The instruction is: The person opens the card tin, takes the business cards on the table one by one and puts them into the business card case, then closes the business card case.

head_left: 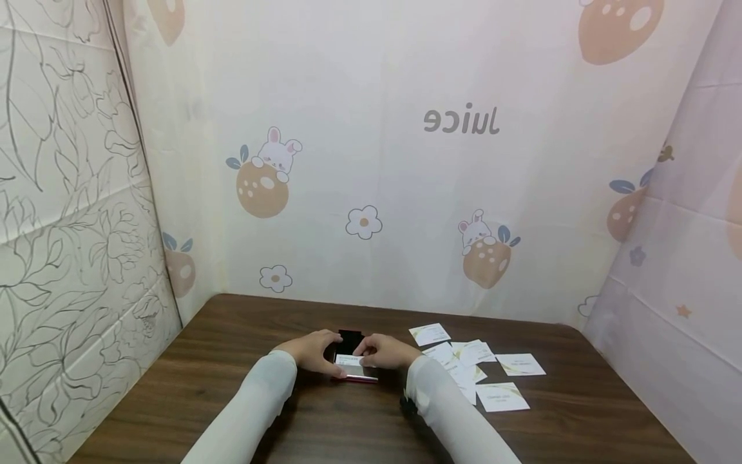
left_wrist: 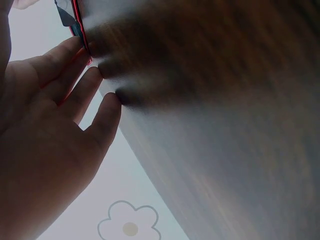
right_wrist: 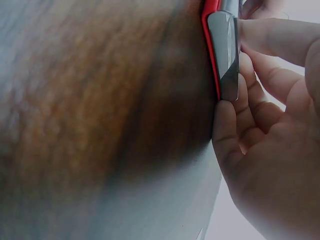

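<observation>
Gripping a red-edged case (head_left: 355, 370) from both ends, the left hand (head_left: 313, 351) and right hand (head_left: 387, 352) meet at the middle of the table (head_left: 232, 386). Left fingers (left_wrist: 75, 95) curl against its red rim; right fingers (right_wrist: 250, 100) pinch its shiny metal face. A white card (head_left: 350, 361) lies on the case between the hands. Loose cards (head_left: 501, 395) are scattered just right of the right hand.
</observation>
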Demonstrator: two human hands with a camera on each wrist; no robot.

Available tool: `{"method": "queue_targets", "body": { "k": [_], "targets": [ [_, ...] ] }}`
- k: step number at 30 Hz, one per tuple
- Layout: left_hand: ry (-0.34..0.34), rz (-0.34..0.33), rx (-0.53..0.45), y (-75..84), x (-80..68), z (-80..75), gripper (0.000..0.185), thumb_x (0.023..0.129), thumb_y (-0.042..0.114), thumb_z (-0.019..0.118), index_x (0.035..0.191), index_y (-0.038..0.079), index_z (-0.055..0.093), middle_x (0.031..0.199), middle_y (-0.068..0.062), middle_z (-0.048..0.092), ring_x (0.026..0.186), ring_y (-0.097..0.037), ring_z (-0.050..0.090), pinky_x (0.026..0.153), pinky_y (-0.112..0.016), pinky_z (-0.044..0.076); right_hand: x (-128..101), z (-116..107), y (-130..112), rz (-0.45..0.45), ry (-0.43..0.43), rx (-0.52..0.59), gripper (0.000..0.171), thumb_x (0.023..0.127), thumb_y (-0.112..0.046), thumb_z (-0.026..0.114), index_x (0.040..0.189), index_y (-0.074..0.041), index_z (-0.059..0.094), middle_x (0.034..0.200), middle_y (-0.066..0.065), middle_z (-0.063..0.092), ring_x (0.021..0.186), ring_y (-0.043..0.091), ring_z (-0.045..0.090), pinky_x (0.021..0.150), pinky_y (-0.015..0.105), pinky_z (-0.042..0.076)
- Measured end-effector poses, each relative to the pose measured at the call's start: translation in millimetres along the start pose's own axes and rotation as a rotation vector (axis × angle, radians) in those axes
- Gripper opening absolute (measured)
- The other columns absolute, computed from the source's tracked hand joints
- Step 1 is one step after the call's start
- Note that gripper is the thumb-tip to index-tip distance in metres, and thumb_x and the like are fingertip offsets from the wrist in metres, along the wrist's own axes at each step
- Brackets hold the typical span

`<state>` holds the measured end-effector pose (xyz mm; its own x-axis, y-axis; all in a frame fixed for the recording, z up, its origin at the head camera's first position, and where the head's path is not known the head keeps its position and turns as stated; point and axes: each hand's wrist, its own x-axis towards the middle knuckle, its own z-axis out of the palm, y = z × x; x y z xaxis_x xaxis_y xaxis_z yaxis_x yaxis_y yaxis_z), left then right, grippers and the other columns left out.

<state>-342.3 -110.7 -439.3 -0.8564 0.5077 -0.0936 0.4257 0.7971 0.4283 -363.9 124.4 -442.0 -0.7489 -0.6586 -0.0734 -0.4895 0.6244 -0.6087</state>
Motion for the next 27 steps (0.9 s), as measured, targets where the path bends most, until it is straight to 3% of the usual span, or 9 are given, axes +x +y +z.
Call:
{"method": "queue_targets", "body": {
  "k": [13,20,27],
  "targets": [
    [-0.006,0.008,0.002,-1.8,2.8,0.9,0.086,0.079,0.055,0.079,0.145,0.008,0.05,0.147,-0.011,0.047,0.136,-0.029,0.043,0.108,-0.049,0.039,2,0,2,0.007,0.008,0.027,0.015,0.091,-0.006,0.07,0.106,-0.009,0.074,0.082,-0.005,0.059,0.072,0.01,0.052,0.067,0.026,0.045],
    [-0.004,0.005,0.007,-0.1,2.7,0.9,0.085,0.08,0.056,0.079,0.145,0.009,0.05,0.147,-0.011,0.047,0.136,-0.028,0.043,0.108,-0.048,0.039,-6,-8,-1,0.008,0.032,-0.038,0.017,0.093,-0.011,0.069,0.109,-0.011,0.073,0.095,-0.004,0.066,0.083,0.012,0.056,0.079,0.037,0.05],
    [-0.005,-0.01,0.007,3.8,-0.9,0.6,0.085,0.079,0.056,0.079,0.144,0.009,0.051,0.147,-0.01,0.047,0.137,-0.028,0.043,0.109,-0.049,0.038,-18,-26,8,0.006,0.081,-0.049,0.019,0.095,-0.013,0.066,0.113,-0.011,0.072,0.109,0.0,0.068,0.089,0.015,0.057,0.081,0.041,0.05]
  ]
}}
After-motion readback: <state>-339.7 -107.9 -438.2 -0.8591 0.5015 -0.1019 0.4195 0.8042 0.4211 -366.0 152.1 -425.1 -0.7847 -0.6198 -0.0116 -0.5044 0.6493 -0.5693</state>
